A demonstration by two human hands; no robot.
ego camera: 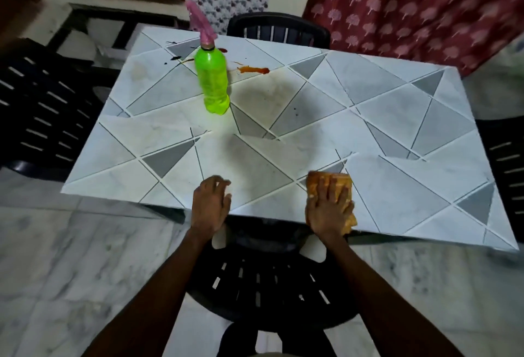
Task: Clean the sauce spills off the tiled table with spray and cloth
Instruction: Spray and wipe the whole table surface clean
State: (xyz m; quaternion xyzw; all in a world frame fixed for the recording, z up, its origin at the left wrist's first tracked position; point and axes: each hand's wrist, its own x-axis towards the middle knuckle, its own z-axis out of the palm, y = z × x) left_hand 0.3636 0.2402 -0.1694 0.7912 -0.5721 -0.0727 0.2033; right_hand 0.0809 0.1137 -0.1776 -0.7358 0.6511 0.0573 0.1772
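Your right hand is pressing the cloth flat, left hand lying loose, empty. Reaching for the sauce spills, you're risking toppling the spray bottle.

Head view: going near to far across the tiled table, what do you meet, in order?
Orange cloth under the right hand → green plastic spray bottle with pink trigger → orange-red sauce spill → black plastic chair at the far side.

Black slatted chairs, marble floor, red patterned curtain.
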